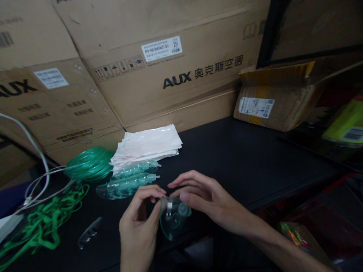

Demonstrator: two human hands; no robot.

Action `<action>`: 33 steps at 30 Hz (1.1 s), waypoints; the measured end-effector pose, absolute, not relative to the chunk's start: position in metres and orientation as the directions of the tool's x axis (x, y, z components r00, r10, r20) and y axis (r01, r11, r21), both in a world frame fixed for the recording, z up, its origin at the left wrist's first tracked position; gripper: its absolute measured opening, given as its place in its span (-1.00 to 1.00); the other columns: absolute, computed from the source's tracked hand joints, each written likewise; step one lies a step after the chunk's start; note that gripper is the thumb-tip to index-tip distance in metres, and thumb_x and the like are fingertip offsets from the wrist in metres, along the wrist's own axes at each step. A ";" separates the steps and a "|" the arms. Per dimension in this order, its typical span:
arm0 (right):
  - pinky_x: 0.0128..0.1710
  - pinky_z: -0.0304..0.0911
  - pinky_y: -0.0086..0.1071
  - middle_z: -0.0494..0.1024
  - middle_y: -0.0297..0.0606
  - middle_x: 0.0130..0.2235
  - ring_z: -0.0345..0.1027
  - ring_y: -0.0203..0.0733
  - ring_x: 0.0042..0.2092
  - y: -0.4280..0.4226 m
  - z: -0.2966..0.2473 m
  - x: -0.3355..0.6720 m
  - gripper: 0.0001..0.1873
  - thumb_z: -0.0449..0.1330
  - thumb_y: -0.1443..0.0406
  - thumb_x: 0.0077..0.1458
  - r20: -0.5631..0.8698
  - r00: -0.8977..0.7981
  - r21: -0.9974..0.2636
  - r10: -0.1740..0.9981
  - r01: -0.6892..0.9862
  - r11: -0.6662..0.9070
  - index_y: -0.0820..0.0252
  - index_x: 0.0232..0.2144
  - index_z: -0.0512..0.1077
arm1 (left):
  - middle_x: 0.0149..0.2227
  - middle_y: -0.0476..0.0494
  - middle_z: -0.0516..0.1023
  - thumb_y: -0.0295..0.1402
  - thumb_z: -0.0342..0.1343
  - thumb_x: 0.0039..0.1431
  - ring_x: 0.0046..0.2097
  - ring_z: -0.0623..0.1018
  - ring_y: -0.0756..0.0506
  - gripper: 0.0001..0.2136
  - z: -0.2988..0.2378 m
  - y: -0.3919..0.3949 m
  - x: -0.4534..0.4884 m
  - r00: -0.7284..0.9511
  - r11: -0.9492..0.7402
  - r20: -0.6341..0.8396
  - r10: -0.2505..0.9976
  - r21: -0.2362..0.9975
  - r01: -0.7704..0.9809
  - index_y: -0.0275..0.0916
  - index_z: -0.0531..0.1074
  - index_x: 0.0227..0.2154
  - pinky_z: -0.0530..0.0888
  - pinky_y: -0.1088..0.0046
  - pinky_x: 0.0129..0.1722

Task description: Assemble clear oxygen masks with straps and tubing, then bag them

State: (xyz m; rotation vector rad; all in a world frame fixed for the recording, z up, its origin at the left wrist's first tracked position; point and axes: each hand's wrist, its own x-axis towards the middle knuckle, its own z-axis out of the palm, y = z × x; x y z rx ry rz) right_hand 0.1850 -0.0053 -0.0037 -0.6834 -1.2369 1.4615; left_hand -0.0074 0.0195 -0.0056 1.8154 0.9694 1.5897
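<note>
A clear green plastic face mask (172, 224) with a metal nose strip and round ports hangs at the near edge of the black table. My left hand (141, 221) pinches its upper left rim between thumb and fingers. Over its upper right side curves my right hand (204, 194), with the thumb against the mask and the fingers bent around its top; the exact contact of those fingertips is partly hidden. Just beyond my left hand lie several similar green masks (124, 186), nested in a row with pale connector tips pointing right.
Coiled green tubing (89, 164), tangled green elastic straps (42, 221) and a small clear plastic piece (89, 232) lie on the left. White packets (147, 143) are stacked behind the masks. Large cartons (184, 102) wall off the back; an open box (263, 102) stands at right.
</note>
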 end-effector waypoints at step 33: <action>-0.06 0.59 -0.36 0.67 0.03 -0.09 0.63 -0.12 -0.08 -0.018 -0.033 0.163 -0.68 0.15 0.54 0.27 0.886 -0.036 -0.393 0.461 0.468 0.791 0.29 0.03 0.45 | -0.38 0.00 0.57 -0.68 0.35 0.11 -0.33 0.56 0.03 -0.79 -0.007 0.006 0.000 0.246 -0.834 0.942 0.229 0.059 0.549 -0.29 0.48 -0.41 0.55 0.51 -0.21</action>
